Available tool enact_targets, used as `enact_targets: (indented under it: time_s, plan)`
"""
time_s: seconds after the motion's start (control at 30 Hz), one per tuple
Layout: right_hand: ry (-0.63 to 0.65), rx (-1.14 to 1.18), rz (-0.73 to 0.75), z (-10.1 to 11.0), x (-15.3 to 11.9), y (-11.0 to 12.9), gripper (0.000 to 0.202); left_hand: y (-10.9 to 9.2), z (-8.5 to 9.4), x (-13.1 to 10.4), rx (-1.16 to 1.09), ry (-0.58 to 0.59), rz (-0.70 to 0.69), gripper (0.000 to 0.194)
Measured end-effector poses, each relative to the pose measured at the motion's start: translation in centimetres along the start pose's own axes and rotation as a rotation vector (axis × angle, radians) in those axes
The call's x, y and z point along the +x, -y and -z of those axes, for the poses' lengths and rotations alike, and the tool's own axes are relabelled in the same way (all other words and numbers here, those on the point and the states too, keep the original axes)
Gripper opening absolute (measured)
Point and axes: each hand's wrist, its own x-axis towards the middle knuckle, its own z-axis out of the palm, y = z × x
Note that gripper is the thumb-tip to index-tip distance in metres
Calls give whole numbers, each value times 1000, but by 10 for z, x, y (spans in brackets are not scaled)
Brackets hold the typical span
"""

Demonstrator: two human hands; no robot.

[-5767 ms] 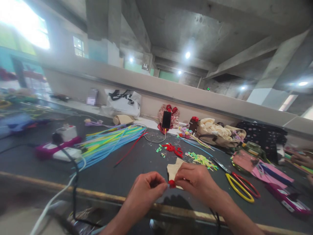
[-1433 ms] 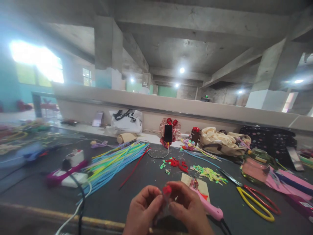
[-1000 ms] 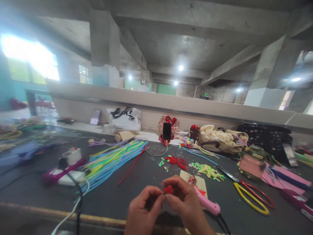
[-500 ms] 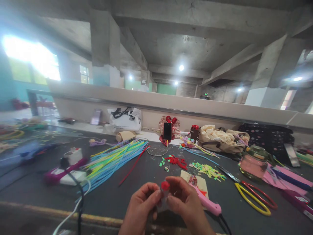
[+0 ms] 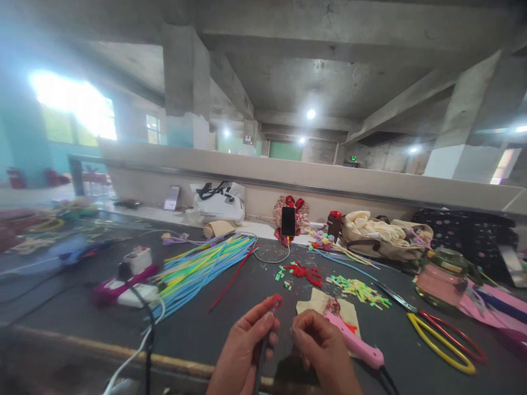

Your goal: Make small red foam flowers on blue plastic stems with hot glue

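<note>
- Looped piece [image 5: 279,298]: red.
- Glue gun [image 5: 357,343]: pink.
- Scissors [image 5: 414,315]: yellow and red handles.
- Stem bundle [image 5: 209,266]: blue, yellow, green.
- Table [image 5: 193,337]: dark grey.
- Bag [image 5: 465,233]: black, pale-spotted.

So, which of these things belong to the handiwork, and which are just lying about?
Probably part of the work:
- red loop in the left hand
- cut red pieces
- pipe cleaners
- scissors
- pink glue gun

Probably just lying about:
- phone
- white bag
- red-capped bottle
</note>
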Motion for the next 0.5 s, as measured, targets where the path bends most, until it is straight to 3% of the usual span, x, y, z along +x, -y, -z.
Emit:
enact_targets:
  time_s: [0.13,0.3,0.5]
  plan:
    - [65,-57,-96,1,-2,-9,31,0,1,4,-22,-53,15,35]
    - [64,-116,-76,0,-4,-9,32,1,2,2,-48,-46,12,29]
    - [35,-115,-149,14,-10,-3,31,-3,12,7,-207,132,128,35]
